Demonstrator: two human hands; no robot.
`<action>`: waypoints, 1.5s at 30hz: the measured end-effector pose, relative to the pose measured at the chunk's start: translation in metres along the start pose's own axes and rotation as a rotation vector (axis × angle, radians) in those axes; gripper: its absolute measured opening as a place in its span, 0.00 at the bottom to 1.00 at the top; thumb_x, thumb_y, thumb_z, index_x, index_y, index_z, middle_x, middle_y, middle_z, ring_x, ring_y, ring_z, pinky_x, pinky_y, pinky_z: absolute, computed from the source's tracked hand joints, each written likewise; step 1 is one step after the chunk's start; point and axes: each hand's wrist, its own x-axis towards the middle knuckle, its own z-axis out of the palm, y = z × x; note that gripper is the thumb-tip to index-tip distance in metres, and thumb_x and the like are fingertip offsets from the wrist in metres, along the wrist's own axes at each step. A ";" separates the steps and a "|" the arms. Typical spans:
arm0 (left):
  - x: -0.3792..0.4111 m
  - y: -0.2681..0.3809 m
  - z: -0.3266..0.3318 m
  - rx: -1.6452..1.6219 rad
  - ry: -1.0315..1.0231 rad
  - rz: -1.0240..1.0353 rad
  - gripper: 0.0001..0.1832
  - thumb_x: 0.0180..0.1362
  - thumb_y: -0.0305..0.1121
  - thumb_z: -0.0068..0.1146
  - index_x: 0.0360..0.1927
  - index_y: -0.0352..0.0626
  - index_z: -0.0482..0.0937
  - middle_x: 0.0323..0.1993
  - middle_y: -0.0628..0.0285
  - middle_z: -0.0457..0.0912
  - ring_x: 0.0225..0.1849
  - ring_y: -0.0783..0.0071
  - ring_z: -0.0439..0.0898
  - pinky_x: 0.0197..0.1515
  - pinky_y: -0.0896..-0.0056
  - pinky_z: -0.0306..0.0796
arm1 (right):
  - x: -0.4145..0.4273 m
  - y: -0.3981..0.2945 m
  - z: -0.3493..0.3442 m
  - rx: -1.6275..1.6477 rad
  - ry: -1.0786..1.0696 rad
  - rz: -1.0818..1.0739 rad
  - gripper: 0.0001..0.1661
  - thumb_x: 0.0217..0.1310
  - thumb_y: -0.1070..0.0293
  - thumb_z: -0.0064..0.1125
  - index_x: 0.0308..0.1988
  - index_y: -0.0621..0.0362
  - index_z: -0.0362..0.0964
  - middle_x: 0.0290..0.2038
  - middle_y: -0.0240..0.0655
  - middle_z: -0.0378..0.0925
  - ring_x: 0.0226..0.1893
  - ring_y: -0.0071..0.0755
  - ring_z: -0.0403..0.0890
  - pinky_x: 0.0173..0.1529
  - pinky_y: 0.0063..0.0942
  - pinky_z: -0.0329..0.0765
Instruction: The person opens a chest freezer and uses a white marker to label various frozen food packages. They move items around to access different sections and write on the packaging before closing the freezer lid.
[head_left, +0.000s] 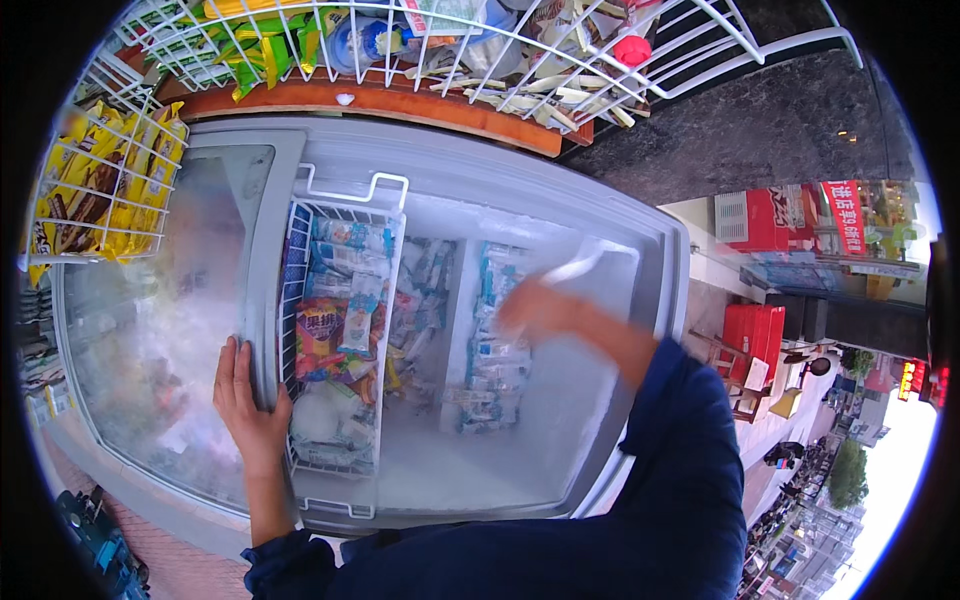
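Observation:
A chest freezer (480, 161) is before me, its right half uncovered and hazy with cold mist. My left hand (251, 412) grips the frame edge of the sliding glass lid (172, 300), fingers over the frame and thumb at its inner side. Blurred by motion, my right hand (536, 311) is above a row of blue-and-white ice cream packets (495, 375) in the freezer. Whether it holds anything cannot be made out. Between my hands hangs a white wire basket (386, 330) with similar packets and a colourful bag (321, 326) inside.
Behind the freezer, a wire rack (442, 45) of packaged snacks stands above an orange-brown wooden ledge (360, 105). Another wire basket (105, 180) with yellow packets overhangs the lid at left. Red crates (754, 341) and a wooden stool (742, 401) stand beyond the right end.

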 end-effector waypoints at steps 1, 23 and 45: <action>-0.006 -0.004 -0.003 0.011 -0.016 -0.013 0.39 0.37 0.24 0.61 0.60 0.42 0.68 0.63 0.52 0.66 0.63 0.51 0.65 0.63 0.54 0.56 | -0.001 -0.012 -0.015 -0.144 -0.167 0.123 0.08 0.51 0.62 0.54 0.27 0.51 0.76 0.24 0.35 0.77 0.23 0.40 0.78 0.29 0.39 0.74; -0.002 -0.001 0.001 0.038 0.014 -0.022 0.38 0.39 0.24 0.59 0.60 0.41 0.68 0.63 0.52 0.67 0.63 0.52 0.65 0.64 0.54 0.56 | -0.015 -0.019 -0.052 -0.240 -0.280 0.442 0.07 0.45 0.63 0.54 0.21 0.53 0.73 0.20 0.39 0.75 0.24 0.45 0.79 0.31 0.44 0.75; -0.006 0.002 0.002 0.053 0.009 -0.053 0.37 0.39 0.23 0.58 0.60 0.41 0.68 0.63 0.53 0.67 0.63 0.53 0.65 0.64 0.55 0.56 | -0.046 -0.046 -0.051 -0.211 -0.221 0.021 0.06 0.41 0.63 0.59 0.22 0.48 0.69 0.21 0.32 0.73 0.26 0.41 0.77 0.29 0.41 0.73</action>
